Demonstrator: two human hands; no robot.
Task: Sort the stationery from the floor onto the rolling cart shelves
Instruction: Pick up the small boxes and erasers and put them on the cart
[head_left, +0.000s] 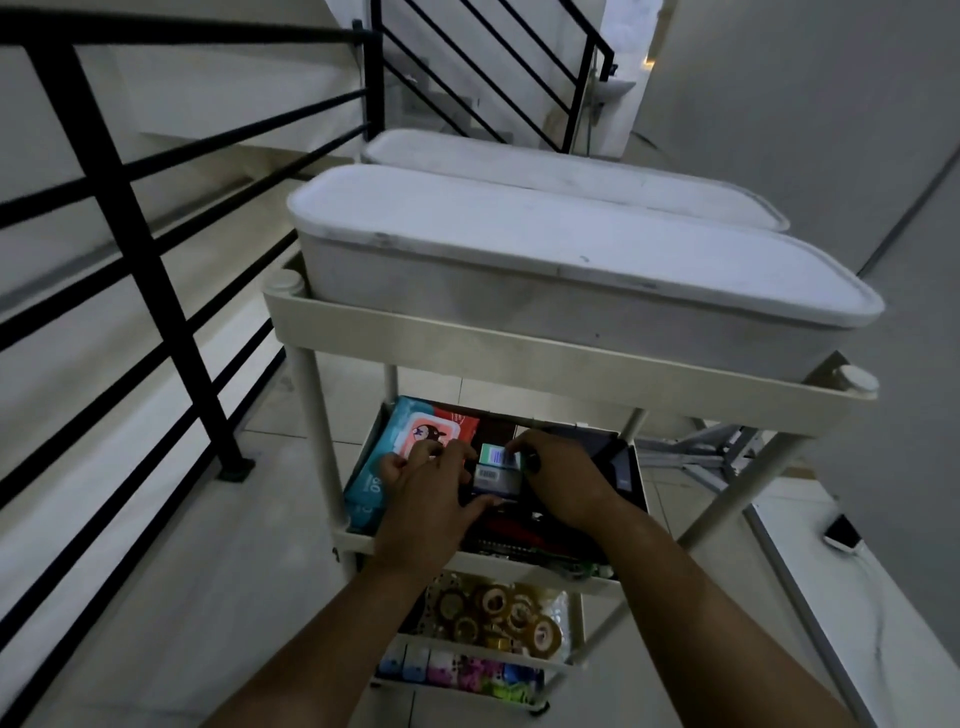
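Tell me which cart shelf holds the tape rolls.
The bottom shelf: its tape rolls sit below the middle shelf, where both hands work, and the top shelf carries a white bin.

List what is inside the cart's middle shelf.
The middle shelf holds a blue wipes pack, a dark flat item, and a small barcoded box between both hands. Whatever lies beneath the hands and box is covered.
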